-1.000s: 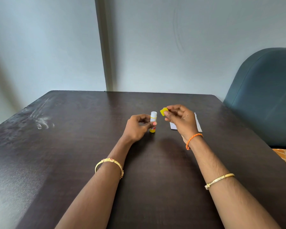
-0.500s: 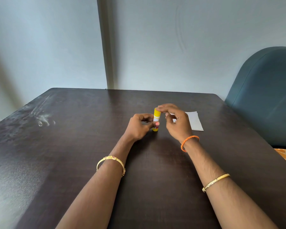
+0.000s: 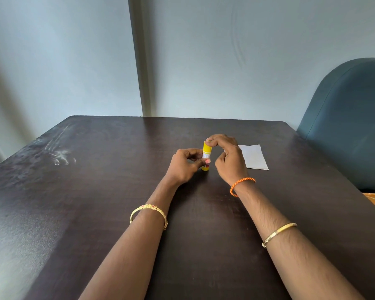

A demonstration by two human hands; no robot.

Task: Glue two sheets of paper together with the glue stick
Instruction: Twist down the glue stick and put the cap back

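Your dark brown wooden table (image 3: 95,213) carries pale smudges towards its far left corner. On your left forearm sits a gold bangle with a small red-stoned ornament (image 3: 148,211). Your left hand (image 3: 185,164) is curled around the lower half of the yellow cylindrical glue stick with a white printed label (image 3: 206,155), thumb in front and fingers behind, so the grip is closed on its barrel. The stick stands upright near the table's middle, its long axis vertical, leaning very slightly, its base touching the wood and its yellow cap end pointing up. The cap is on. Your right hand (image 3: 230,161) arches over the stick, with thumb and forefinger pinched on the cap; the other fingers are bent loosely in the air. A braided orange wristband (image 3: 241,185) circles your right wrist, and a plain gold bangle (image 3: 278,233) sits further down that forearm. Just beyond your right hand, a white rectangular sheet of paper (image 3: 254,158) lies flat, partly hidden by your knuckles. A blue-grey padded chair back (image 3: 351,118) stands at the table's right edge.
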